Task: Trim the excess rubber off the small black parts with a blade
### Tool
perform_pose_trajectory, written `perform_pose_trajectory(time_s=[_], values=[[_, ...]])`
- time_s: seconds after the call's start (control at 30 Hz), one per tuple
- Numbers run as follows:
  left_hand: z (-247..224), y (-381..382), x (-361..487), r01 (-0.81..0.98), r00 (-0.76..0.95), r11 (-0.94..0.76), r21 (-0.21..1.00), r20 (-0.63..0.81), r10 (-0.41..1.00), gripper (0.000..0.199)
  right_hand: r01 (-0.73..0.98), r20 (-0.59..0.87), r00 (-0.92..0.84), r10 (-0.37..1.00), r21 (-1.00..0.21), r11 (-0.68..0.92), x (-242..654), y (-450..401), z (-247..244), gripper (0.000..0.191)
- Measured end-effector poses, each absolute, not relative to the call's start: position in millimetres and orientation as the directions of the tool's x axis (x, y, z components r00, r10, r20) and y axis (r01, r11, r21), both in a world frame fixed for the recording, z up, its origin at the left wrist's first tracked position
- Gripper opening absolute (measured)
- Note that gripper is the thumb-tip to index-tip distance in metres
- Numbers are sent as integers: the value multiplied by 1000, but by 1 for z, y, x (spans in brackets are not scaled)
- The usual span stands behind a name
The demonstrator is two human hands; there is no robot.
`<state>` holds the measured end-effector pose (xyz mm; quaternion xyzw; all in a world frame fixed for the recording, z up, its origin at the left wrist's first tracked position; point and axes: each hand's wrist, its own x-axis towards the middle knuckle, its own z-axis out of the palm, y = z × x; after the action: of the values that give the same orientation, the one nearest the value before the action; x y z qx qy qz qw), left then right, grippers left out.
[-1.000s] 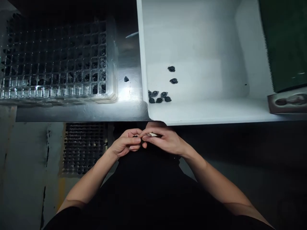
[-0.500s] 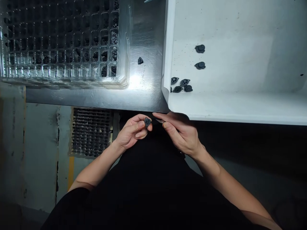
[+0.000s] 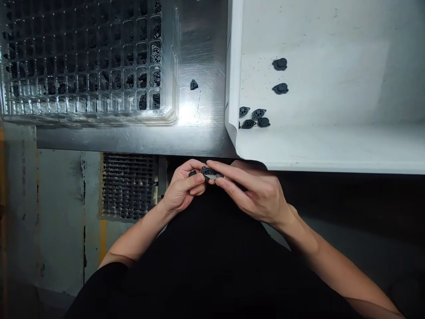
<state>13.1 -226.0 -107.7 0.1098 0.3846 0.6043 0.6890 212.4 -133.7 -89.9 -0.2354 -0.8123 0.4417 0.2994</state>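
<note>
Just below the table edge, my left hand (image 3: 183, 186) is closed on a small black plastic part (image 3: 206, 170) with a spoked round opening, pinched by thumb and fingertips. A second dark piece (image 3: 192, 173) shows between the thumb and fingers of the same hand. My right hand (image 3: 255, 190) is closed on a small pointed knife blade (image 3: 211, 177), whose handle is mostly hidden by the fingers. The blade lies against or just over the lower edge of the black part, and the right fingertips are beside it.
A clear plastic tray (image 3: 171, 116) with black parts in its pockets stands on the metal table (image 3: 202, 128). One loose black piece (image 3: 194, 84) lies beside it. At right, a white-lined bin (image 3: 332, 148) holds several black parts (image 3: 258, 114). Lower left is another filled tray (image 3: 129, 186).
My right hand has moved left, bringing the blade from a gap away to the black part. A second dark piece now shows in my left hand.
</note>
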Motion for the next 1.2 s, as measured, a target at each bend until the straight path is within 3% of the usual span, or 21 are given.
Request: perform_pose_trajectory(time_s=[0.4,0.77,1.2], values=[[-107,-223,16,-697,-64,258,669,-417,907,45,151,298,-707,641,-822,549,217,-132,-88,42],[-108,-222,16,-697,-70,278,661,-448,891,46,124,321,-689,650,-832,541,216,-133,-98,59],[-111,-222,12,-725,-38,271,633,-430,902,42,120,273,-697,663,-867,484,213,-131,-94,44]])
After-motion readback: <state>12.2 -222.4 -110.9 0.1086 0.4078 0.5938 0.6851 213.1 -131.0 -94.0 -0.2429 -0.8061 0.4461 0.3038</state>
